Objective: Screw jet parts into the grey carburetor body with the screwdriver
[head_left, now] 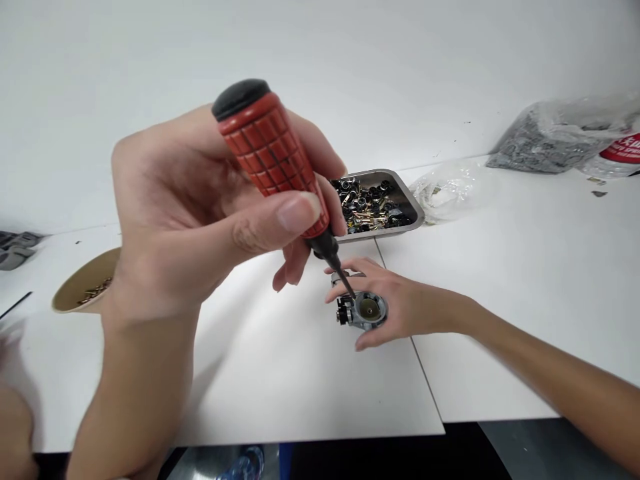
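Observation:
My left hand (175,227) is raised close to the camera and grips a screwdriver (270,150) with a red ribbed handle and a black cap. Its dark shaft slants down and to the right, and the tip meets the rim of a small silver metal part (367,310) with a round recess and a black piece on its left side. My right hand (405,307) reaches in from the lower right and holds that part down on the white table (300,373), thumb below it and fingers above.
A metal tray (411,207) of several small black and brass parts sits just behind my hands. A paper cup (83,287) holding screws stands at the left. Plastic bags (555,137) lie at the back right, and grey pieces (15,247) at the far left edge.

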`<state>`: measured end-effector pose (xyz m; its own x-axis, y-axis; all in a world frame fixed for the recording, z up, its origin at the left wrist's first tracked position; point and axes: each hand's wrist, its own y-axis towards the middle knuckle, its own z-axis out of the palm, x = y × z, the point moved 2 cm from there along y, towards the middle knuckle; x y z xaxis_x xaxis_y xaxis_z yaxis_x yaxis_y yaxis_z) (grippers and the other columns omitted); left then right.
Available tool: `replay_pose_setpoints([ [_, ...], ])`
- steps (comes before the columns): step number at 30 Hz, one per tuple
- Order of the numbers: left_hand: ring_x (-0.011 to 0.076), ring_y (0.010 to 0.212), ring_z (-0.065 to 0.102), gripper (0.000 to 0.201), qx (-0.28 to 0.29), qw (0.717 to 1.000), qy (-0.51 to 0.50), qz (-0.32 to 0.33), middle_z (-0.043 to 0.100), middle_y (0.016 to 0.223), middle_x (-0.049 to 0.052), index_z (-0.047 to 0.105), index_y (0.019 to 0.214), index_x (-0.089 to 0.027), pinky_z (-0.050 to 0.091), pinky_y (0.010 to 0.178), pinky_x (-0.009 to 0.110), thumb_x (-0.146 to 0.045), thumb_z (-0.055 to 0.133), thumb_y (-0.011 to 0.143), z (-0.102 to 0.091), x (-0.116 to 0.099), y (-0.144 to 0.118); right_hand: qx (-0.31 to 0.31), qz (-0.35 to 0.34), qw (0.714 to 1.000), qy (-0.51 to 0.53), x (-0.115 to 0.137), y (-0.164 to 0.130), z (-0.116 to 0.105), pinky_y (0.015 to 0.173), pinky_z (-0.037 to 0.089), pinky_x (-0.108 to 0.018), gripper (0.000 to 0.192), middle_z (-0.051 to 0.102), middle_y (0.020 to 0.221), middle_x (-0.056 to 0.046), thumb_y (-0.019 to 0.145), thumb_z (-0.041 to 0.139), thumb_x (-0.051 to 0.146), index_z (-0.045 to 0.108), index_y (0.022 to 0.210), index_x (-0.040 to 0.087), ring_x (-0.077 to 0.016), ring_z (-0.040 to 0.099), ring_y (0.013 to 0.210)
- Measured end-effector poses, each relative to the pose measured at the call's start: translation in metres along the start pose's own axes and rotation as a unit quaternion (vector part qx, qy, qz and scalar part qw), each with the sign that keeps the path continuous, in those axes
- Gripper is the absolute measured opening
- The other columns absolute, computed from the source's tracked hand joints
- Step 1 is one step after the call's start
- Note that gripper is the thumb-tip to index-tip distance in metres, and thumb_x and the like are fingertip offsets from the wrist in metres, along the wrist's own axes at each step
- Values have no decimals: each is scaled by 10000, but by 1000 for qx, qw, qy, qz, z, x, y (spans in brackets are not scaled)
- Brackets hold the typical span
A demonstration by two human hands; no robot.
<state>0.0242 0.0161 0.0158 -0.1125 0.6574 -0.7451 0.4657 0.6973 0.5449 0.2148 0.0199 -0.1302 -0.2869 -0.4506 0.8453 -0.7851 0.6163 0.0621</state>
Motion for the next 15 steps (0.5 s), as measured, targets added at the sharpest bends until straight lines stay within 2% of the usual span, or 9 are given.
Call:
replay_pose_setpoints([
  [2,267,589,673,544,14,1000,3,5,694,833,110,661,890,-131,471,315,373,-664,614,796,0,0,-1,1,-3,1000,-8,1,1,2,1103,402,-435,430,391,1456,-46,783,773,406,673,1197,341,-272,391,1357],
  [4,273,598,674,513,17,1000,-5,9,694,853,123,681,908,-140,467,310,362,-636,669,776,0,1,-3,-1,-8,1000,-7,2,2,3,1085,424,-427,356,409,1426,-45,806,750,371,692,1156,334,-263,419,1330],
  [9,291,606,676,398,18,999,-50,5,694,893,150,732,927,-146,465,290,354,-483,797,725,0,7,-2,5,-15,999,-33,5,2,2,1099,411,-449,318,412,1410,-49,826,728,345,696,1142,335,-271,414,1331],
  [12,302,589,682,373,45,993,-87,67,679,892,161,748,942,-106,452,264,344,-410,806,735,3,12,-1,13,-19,999,-47,5,2,2,1100,410,-453,315,404,1414,-55,845,709,357,686,1159,334,-276,385,1353],
  [15,295,668,719,160,44,991,-90,85,661,937,102,753,935,-152,471,287,290,-260,733,818,6,16,-3,10,-30,998,-53,5,2,2,1098,409,-451,289,413,1403,-57,841,715,351,697,1128,326,-280,383,1349],
])
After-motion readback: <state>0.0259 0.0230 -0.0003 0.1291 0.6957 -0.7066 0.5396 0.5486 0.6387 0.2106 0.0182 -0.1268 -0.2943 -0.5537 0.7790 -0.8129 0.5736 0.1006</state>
